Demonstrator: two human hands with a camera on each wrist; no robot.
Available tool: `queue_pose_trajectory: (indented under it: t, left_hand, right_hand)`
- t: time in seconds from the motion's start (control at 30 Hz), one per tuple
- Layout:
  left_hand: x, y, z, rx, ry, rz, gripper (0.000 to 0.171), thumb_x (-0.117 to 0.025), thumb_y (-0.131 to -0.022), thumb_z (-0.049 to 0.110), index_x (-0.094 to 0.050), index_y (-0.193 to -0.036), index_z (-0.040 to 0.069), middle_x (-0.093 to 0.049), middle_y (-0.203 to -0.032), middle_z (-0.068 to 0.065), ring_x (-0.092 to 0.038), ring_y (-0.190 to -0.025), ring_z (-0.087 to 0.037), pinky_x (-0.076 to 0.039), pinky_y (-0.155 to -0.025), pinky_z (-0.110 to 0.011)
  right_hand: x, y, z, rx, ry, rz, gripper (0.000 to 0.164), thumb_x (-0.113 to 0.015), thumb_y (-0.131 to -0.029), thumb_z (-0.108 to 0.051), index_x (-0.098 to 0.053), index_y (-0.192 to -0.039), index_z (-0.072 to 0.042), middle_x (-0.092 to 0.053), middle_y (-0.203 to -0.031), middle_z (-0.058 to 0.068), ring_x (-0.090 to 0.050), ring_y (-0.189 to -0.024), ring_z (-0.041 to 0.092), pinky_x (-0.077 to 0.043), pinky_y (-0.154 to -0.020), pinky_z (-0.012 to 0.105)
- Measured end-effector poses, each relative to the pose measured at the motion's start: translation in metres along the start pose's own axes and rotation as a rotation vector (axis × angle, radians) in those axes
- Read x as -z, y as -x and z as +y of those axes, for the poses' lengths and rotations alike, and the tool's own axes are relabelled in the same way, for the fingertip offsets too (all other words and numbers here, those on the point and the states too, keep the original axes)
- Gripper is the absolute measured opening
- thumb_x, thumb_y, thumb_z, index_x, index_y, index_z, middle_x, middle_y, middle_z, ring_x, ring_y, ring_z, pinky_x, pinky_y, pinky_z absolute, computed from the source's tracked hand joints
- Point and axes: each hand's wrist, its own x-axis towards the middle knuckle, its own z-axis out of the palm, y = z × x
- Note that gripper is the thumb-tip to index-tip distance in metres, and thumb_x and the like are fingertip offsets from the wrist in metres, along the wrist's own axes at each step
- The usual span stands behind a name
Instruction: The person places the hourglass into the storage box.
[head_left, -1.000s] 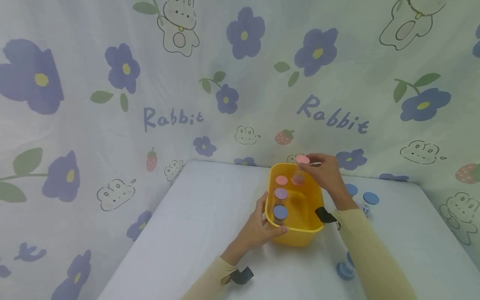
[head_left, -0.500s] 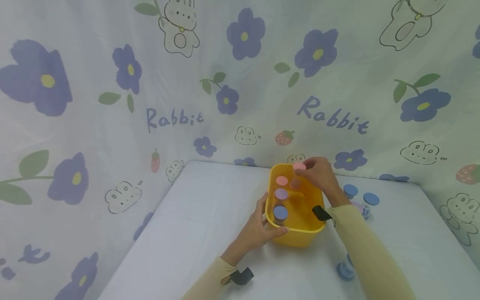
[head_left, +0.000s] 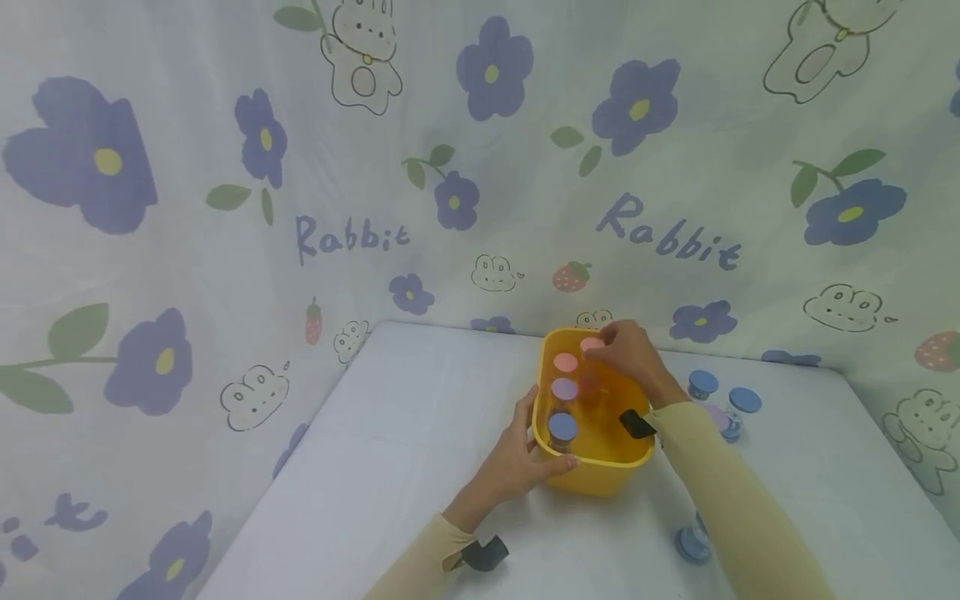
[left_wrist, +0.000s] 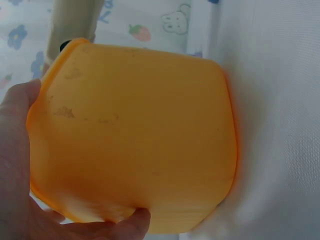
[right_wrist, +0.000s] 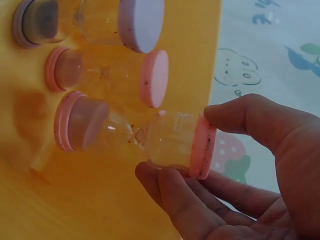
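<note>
My right hand [head_left: 633, 354] pinches a pink-capped sand timer [right_wrist: 167, 137] by its upper cap and glass. In the right wrist view the timer stands upright inside the yellow plastic bin [head_left: 592, 480]; whether its base touches the floor I cannot tell. Along the bin's left side stand a pink-capped sand timer [head_left: 566, 362], a lilac-capped one [head_left: 565, 388] and a blue-capped one [head_left: 562, 427]. My left hand [head_left: 513, 454] grips the bin's near left corner, with the thumb at the front rim. In the left wrist view the bin wall [left_wrist: 145, 125] hides the contents.
Right of the bin, blue-capped sand timers [head_left: 703, 383] stand on the white table [head_left: 360, 450], with a lilac cap [head_left: 717, 417] partly hidden by the right sleeve. Another blue timer [head_left: 693, 542] lies nearer the front, partly covered by the forearm. A patterned curtain [head_left: 480, 167] hangs behind.
My right hand has lowered the pink-capped sand timer into the bin's far end, moving slightly left and toward me. The left hand keeps its grip on the bin.
</note>
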Motion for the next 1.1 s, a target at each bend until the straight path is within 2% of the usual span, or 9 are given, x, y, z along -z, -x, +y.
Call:
queue_pose_trajectory:
  t: [0.13,0.33,0.5,0.77,1.1]
  left_hand:
    - [0.000,0.000,0.000,-0.006,0.007,-0.001,0.112,-0.079,-0.085,0.056,-0.005,-0.166,0.032,-0.017,-0.175,0.006,-0.031,-0.158,-0.025,-0.041,-0.121,-0.058]
    - [0.001,0.000,-0.002,-0.025,0.009,-0.005,0.113,-0.078,-0.085,0.058,-0.004,-0.166,0.030,-0.017,-0.175,0.005,-0.032,-0.158,-0.025,-0.041,-0.120,-0.058]
    - [0.001,-0.001,-0.003,-0.023,0.016,-0.006,0.112,-0.078,-0.086,0.055,-0.004,-0.166,0.030,-0.017,-0.175,0.005,-0.032,-0.158,-0.022,-0.042,-0.121,-0.057]
    - [0.000,-0.001,-0.002,-0.019,0.018,-0.004,0.112,-0.078,-0.086,0.055,-0.004,-0.166,0.031,-0.017,-0.174,0.007,-0.032,-0.158,-0.020,-0.042,-0.121,-0.056]
    - [0.000,0.001,0.001,-0.015,0.015,0.000,0.111,-0.079,-0.087,0.049,-0.003,-0.166,0.030,-0.017,-0.175,0.002,-0.031,-0.158,-0.025,-0.041,-0.121,-0.058]
  right_hand:
    - [-0.004,-0.003,0.001,-0.021,0.017,-0.014,0.043,-0.070,-0.093,-0.024,-0.064,-0.126,0.004,-0.070,-0.124,0.023,-0.068,-0.100,0.036,-0.059,-0.104,0.052]
    - [-0.010,-0.006,0.004,0.028,0.033,-0.018,0.030,-0.074,-0.089,-0.021,-0.072,-0.109,0.000,-0.076,-0.106,0.016,-0.068,-0.087,0.029,-0.063,-0.093,0.041]
    - [-0.014,-0.008,0.004,0.002,0.058,-0.022,0.032,-0.076,-0.088,-0.019,-0.068,-0.114,-0.003,-0.073,-0.105,0.013,-0.067,-0.090,0.030,-0.061,-0.093,0.038]
    - [-0.016,-0.008,0.006,-0.025,0.030,-0.049,0.041,-0.076,-0.086,-0.014,-0.064,-0.124,-0.003,-0.071,-0.114,0.014,-0.065,-0.098,0.032,-0.056,-0.107,0.049]
    - [-0.017,-0.010,0.007,-0.031,0.040,-0.065,0.044,-0.075,-0.085,-0.009,-0.064,-0.128,-0.004,-0.072,-0.117,0.015,-0.065,-0.097,0.032,-0.056,-0.108,0.049]
